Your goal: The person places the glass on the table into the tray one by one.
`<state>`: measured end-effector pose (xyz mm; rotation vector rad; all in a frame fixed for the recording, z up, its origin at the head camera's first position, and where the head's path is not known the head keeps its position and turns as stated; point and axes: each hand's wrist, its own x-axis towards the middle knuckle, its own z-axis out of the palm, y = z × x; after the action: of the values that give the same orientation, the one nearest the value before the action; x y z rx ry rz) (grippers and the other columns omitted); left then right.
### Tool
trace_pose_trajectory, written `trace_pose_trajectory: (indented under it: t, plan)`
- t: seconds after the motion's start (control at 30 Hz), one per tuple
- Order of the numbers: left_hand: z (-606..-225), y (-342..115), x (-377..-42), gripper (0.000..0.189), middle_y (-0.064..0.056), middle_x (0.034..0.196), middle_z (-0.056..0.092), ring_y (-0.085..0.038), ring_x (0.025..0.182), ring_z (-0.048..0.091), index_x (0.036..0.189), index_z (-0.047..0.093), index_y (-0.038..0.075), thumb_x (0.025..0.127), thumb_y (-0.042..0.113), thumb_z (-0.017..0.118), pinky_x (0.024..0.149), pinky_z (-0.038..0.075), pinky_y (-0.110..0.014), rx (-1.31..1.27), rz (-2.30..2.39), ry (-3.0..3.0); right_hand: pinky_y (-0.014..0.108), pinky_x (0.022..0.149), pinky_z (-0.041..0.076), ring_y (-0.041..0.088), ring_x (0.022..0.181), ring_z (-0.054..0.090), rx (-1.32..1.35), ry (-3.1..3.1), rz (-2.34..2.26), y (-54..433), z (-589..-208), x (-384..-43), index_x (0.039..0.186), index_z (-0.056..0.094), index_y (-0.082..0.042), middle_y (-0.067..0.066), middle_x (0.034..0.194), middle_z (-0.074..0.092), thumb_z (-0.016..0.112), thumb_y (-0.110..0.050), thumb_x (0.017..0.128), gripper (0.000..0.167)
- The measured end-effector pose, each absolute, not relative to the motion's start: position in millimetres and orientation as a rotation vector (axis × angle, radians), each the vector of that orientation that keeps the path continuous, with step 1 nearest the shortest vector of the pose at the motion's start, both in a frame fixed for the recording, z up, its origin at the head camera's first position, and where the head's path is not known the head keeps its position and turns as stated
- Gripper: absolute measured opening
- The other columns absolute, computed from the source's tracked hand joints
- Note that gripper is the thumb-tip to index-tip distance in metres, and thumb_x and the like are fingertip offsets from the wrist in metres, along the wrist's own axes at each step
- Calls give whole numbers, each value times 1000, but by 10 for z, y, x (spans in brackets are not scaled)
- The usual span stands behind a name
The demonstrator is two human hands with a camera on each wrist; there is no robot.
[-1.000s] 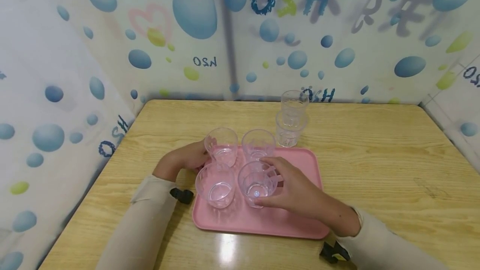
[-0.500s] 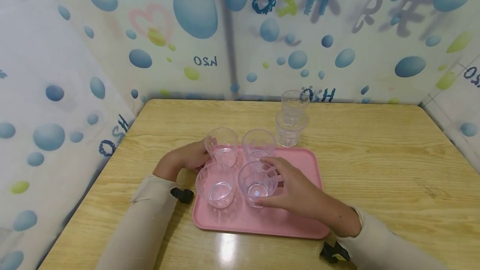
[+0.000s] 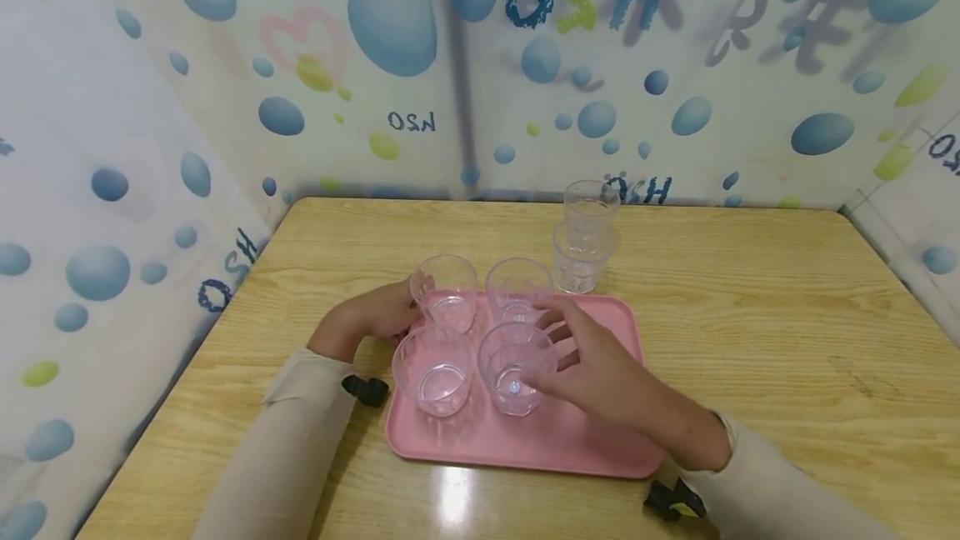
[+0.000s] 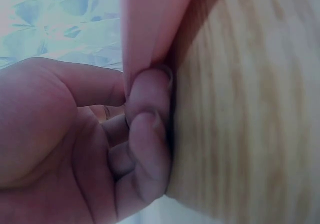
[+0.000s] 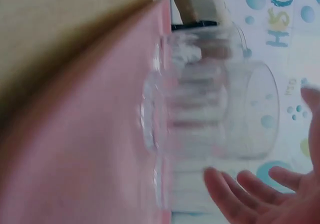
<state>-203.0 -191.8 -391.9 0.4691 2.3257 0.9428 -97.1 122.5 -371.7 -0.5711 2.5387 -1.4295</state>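
In the head view, a pink tray (image 3: pixel 570 448) bears several clear plastic cups, set two by two. My left hand (image 3: pixel 384 311) is at its left side; in the left wrist view, that hand (image 4: pixel 75 129) pinches the tray's edge (image 4: pixel 150 23), thumb above and fingers curled underneath. My right hand (image 3: pixel 611 373) hovers just right of the front-right cup (image 3: pixel 504 361), fingers spread and holding nothing. Seen from the right wrist, a gap shows between its fingers (image 5: pixel 225 189) and that upright cup (image 5: pixel 250 114). Also on the tray are the front-left cup (image 3: pixel 420 373), back-left cup (image 3: pixel 444 282) and back-right cup (image 3: pixel 517 277).
Behind the tray, two more clear cups overlap in the head view, a nearer one (image 3: pixel 577 269) and a farther one (image 3: pixel 591 202). The wooden table (image 3: pixel 780 340) extends to the right. A patterned wall (image 3: pixel 495 90) stands along its back edge.
My right hand has let go of the front-right cup and moved slightly right, its fingers opening. The cup stays in place. My left hand keeps its grip on the tray edge.
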Motion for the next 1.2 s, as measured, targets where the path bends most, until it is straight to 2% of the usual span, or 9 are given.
trace_pose_trajectory:
  t: [0.1,0.2,0.33,0.47,0.7,0.8,0.97,1.2]
  plan:
    - [-3912,-1912,-2033,35,-2,65,47,-16,51,47,138,40,10,107,28,44,49,45,-29,468,938,2332,39,87,55,28,109,59,-589,2674,-1454,1303,-3678,-1053,145,42,-11,12,125,56,77,-27,88,68]
    - [-3921,-1914,-2037,37,-2,67,46,-16,50,46,140,38,10,107,28,44,49,44,-29,463,935,2331,43,88,54,29,110,57,-556,2840,-1424,1413,-3652,-1166,143,44,-7,13,123,57,76,-22,89,65]
    - [-3925,-1923,-2025,40,-3,69,46,-15,50,46,143,37,11,107,27,45,49,44,-29,449,938,2325,51,92,50,33,118,50,-473,2974,-1419,1542,-3628,-1373,147,39,-5,18,133,49,76,-19,90,70]
    - [-3924,-1924,-2017,40,-3,70,47,-15,49,46,143,37,11,107,26,46,49,45,-29,454,943,2332,61,102,43,40,132,40,-398,3003,-1371,1643,-3644,-1609,151,33,-3,23,148,36,74,-23,91,75]
    - [-3949,-1932,-2043,39,0,64,45,-14,48,45,142,38,12,106,25,47,47,43,-28,490,961,2327,67,114,26,43,147,27,-336,2911,-1286,1723,-3708,-1908,158,21,-7,23,159,26,75,-34,90,91]
    - [-3961,-1934,-2054,40,0,64,46,-14,48,45,143,37,12,106,25,47,47,42,-27,496,955,2331,68,114,26,44,147,26,-332,2866,-1269,1730,-3726,-1967,160,15,-10,22,161,22,74,-39,89,97]
    - [-3964,-1931,-2055,42,-1,65,47,-14,48,45,144,36,12,106,26,47,47,43,-27,491,932,2343,68,109,33,45,145,30,-324,2828,-1240,1730,-3755,-2029,161,11,-15,21,162,22,73,-43,90,98]
    - [-3944,-1928,-2038,42,0,62,45,-14,48,44,144,35,11,106,24,48,47,42,-28,477,947,2338,64,105,41,43,141,39,-339,2791,-1327,1718,-3783,-2119,160,16,-14,22,159,31,74,-36,91,93]
